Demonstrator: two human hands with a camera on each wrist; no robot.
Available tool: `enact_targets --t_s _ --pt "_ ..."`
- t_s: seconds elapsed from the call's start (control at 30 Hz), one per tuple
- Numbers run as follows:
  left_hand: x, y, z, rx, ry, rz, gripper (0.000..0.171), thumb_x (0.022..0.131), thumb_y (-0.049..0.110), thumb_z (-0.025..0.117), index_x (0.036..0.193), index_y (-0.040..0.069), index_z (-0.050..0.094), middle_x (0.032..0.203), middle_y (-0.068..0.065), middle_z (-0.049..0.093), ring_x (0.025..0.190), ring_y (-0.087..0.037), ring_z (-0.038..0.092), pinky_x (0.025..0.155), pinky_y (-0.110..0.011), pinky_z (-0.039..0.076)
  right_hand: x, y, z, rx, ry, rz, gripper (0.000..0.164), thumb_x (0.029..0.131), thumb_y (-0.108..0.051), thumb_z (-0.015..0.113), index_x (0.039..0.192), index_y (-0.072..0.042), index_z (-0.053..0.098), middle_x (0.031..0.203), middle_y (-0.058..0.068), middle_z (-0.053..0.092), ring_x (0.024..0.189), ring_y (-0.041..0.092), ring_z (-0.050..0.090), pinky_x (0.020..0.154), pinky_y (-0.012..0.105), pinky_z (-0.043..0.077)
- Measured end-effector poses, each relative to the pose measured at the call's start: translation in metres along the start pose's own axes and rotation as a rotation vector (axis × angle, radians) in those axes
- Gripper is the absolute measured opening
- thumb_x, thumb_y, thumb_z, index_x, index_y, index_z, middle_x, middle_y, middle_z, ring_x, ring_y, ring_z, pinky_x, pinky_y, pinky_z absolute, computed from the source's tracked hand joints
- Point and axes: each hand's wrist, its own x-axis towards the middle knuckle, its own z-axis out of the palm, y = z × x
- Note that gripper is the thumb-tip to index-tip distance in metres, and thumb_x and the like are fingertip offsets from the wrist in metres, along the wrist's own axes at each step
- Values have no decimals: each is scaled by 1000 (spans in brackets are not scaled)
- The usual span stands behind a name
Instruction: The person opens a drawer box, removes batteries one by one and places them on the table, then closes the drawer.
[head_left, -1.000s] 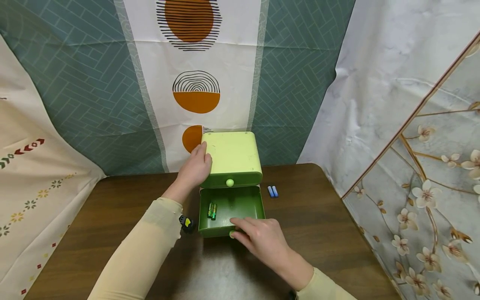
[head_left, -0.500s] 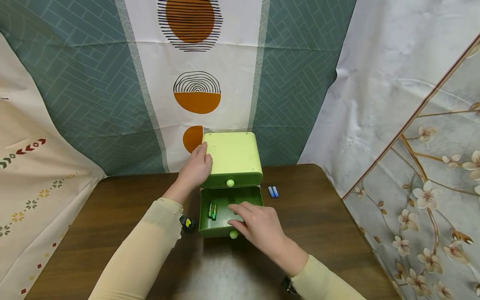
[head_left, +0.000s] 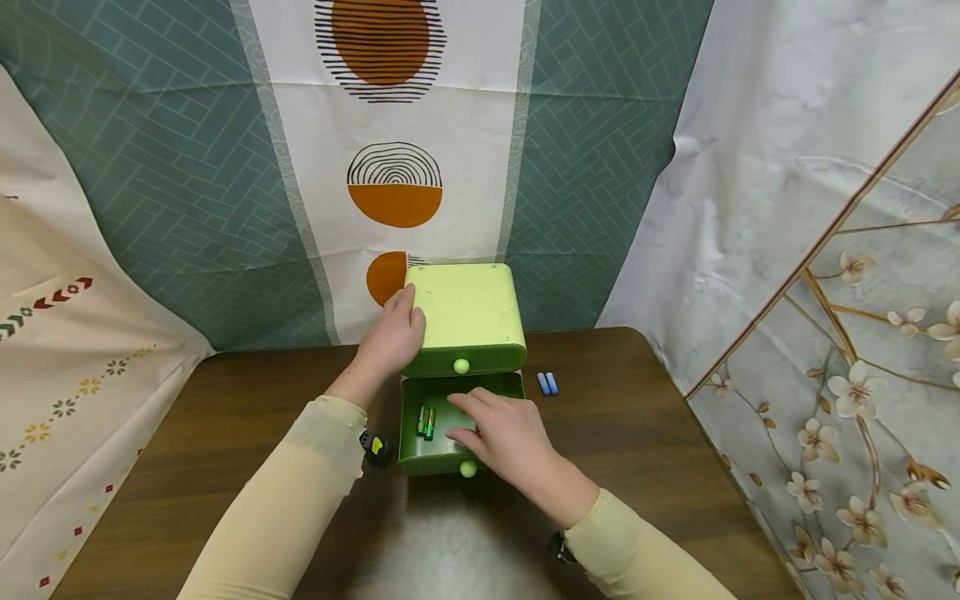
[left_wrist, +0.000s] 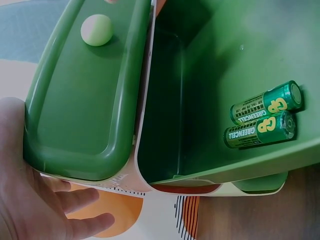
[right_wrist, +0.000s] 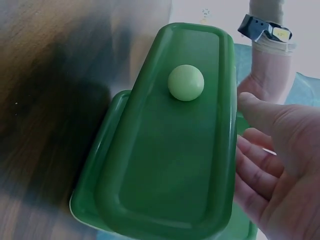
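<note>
A small pale-green drawer box [head_left: 465, 308] stands on the table, its lower drawer [head_left: 438, 465] pulled out and its upper one in. Two green AA batteries [head_left: 425, 422] lie side by side in the open drawer, near its left wall; the left wrist view shows their GP labels [left_wrist: 265, 112]. My left hand [head_left: 390, 333] rests against the box's upper left side, fingers straight. Above the drawer's right half hovers my right hand [head_left: 506, 429], thumb and fingers apart and loosely bent, with nothing between them. The drawer's round knob [head_left: 468, 468] lies just below this hand.
Two blue batteries [head_left: 547, 383] lie on the brown table [head_left: 615, 433], right of the box. A patterned curtain [head_left: 570, 208] hangs behind the table. A black wrist device [head_left: 375, 447] sits beside my left sleeve.
My right hand has let go of the lower drawer's knob and moved forward and up over the drawer. My left hand has stayed on the box.
</note>
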Motion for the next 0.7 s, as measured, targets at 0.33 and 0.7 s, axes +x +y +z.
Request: enact_targets --t_s 0.33,0.7 --pt "-2 2 0 11 10 -2 69 117 39 20 179 9 12 182 -20 14 166 -42 20 130 -62 24 13 -2 9 57 -87 57 48 95 -43 89 133 -16 79 104 -4 75 75 9 69 51 24 42" --pt "-2 0 0 0 7 7 68 118 39 20 179 9 10 182 -20 13 166 -41 20 130 -61 24 24 -5 19 88 -200 117 48 96 -44 88 132 -14 79 104 -2 78 86 10 73 57 28 50"
